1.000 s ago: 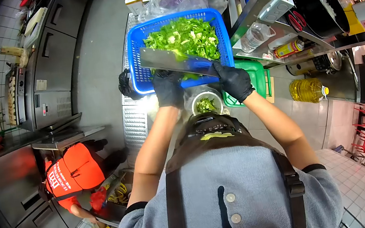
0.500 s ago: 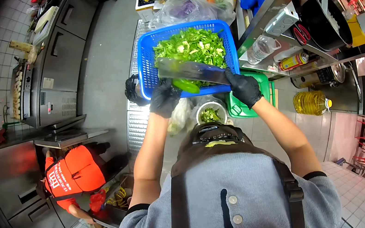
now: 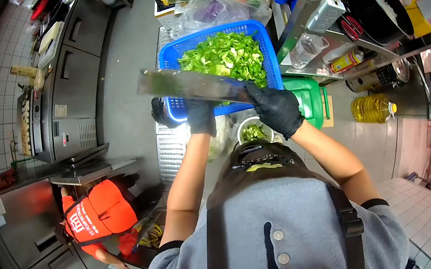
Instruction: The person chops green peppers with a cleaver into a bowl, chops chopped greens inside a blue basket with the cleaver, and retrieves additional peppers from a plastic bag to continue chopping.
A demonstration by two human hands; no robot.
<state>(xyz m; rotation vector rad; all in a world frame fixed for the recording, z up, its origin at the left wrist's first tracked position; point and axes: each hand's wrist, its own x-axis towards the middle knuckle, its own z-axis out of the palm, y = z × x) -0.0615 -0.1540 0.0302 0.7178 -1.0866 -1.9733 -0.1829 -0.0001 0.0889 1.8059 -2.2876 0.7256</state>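
Black gloves cover both hands. My right hand (image 3: 278, 108) is closed round the handle of a wide cleaver (image 3: 186, 86), whose blade points left across the near part of a blue basket (image 3: 275, 65). Chopped green vegetables (image 3: 226, 56) with paler pieces fill much of that basket. My left hand (image 3: 201, 115) is beneath the blade at the basket's near rim; its fingers are hidden by the blade. Just nearer to me, a white bucket (image 3: 239, 130) contains more cut greens.
A green bin (image 3: 307, 100) stands right of the basket, with an oil jug (image 3: 372, 109) beyond. Plastic bags (image 3: 209, 11) lie behind the basket. A metal shelf (image 3: 313, 5) rises at right. A person in an orange vest (image 3: 102, 211) bends at lower left.
The cleaver has swung left, its blade tip now past the basket's left rim. The long green piece seen under the blade half a second ago no longer shows. The view has shifted slightly.
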